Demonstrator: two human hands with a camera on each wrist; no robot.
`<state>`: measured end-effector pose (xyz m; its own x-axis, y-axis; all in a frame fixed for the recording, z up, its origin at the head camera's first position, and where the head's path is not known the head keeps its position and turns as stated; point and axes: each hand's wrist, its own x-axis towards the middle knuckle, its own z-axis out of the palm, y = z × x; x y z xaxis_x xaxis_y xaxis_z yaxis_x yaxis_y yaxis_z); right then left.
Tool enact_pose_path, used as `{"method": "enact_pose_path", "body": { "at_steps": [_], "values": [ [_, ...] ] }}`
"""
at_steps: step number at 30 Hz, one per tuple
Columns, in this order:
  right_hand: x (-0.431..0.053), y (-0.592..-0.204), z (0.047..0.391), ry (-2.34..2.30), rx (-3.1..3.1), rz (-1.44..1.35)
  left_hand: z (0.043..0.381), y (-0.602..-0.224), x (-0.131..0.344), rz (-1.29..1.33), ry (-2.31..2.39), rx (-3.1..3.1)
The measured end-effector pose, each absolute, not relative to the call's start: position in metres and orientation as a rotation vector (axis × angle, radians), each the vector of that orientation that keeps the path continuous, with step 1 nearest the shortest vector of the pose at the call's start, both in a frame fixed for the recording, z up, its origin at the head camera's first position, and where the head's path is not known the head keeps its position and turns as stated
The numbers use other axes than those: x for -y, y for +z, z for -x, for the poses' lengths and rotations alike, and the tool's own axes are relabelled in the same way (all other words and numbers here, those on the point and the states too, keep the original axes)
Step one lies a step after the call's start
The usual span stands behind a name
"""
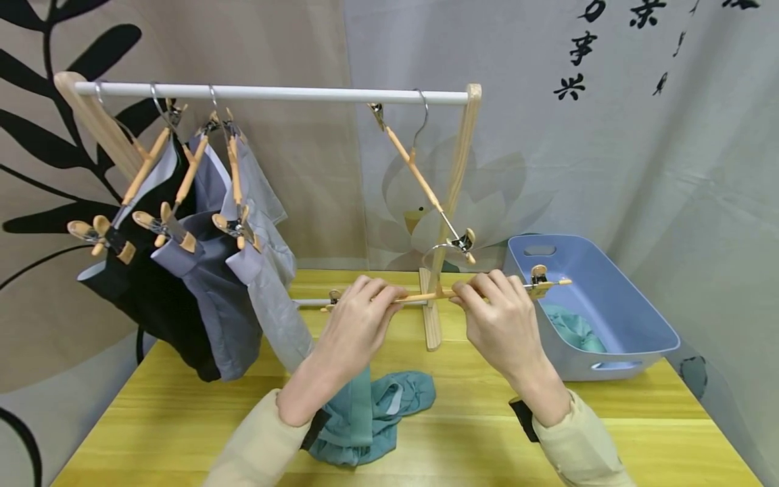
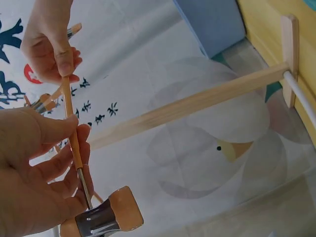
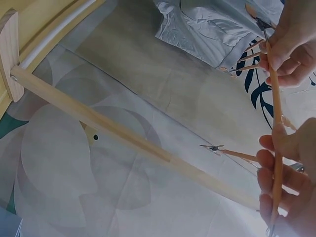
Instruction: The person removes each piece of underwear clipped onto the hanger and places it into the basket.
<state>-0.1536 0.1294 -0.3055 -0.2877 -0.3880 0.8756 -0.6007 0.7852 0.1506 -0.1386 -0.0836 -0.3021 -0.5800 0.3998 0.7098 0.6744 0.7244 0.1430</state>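
Both hands grip one wooden clip hanger point(image 1: 439, 295), held level above the table in front of the rack. My left hand point(image 1: 359, 318) pinches its bar left of the hook, thumb and fingers around the wood. On the other side of the hook, my right hand point(image 1: 502, 321) pinches the bar the same way. A clip point(image 2: 106, 215) on a metal rod sticks out beyond the left hand in the left wrist view. Below the hands, a crumpled teal garment point(image 1: 389, 412) lies on the table, partly hidden by the left forearm.
A rack with a white rail point(image 1: 274, 93) stands behind. Several clip hangers hold dark and grey garments point(image 1: 234, 270) at its left; a bare hanger point(image 1: 420, 176) hangs at its right. A blue basket point(image 1: 633, 318) with teal cloth point(image 1: 574, 328) inside stands on the wooden table point(image 1: 487, 446).
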Motion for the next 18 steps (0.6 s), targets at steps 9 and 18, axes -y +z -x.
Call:
{"method": "enact_pose_path", "body": {
  "at_steps": [9, 18],
  "values": [
    [-0.125, -0.311, 0.152, 0.313, 1.842, -0.775, 0.141, -0.308, 0.084, 0.789, -0.710, 2.245],
    [-0.092, -0.347, 0.141, 0.343, 1.515, -0.860, 0.144, -0.313, 0.086, 0.800, -0.780, 2.215]
  ]
}}
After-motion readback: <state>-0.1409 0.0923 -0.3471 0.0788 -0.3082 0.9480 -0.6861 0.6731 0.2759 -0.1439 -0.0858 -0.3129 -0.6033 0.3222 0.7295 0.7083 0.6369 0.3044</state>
